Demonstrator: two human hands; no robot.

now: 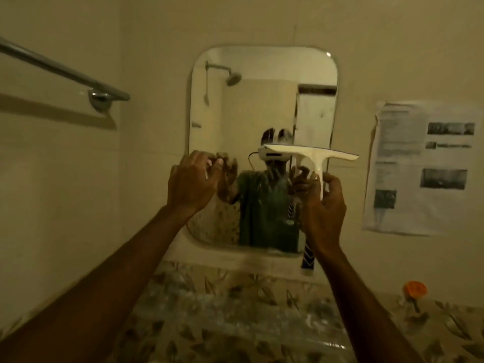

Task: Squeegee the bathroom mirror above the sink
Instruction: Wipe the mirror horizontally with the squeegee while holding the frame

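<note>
A rounded rectangular mirror [251, 106] hangs on the cream wall straight ahead, its lower part spotted and streaked. My right hand [323, 208] grips the handle of a white squeegee [313, 153], whose blade lies level across the mirror's right side at mid height. My left hand [192, 180] is raised at the mirror's left edge, fingers curled and apart, fingertips at the glass, holding nothing. The mirror reflects a person in a green shirt and a shower head.
A metal towel bar [62, 72] runs along the left wall. A printed paper sheet [421, 169] is stuck to the wall right of the mirror. Below is a leaf-patterned tiled surface [235, 310], with an orange item [415, 289] at its right.
</note>
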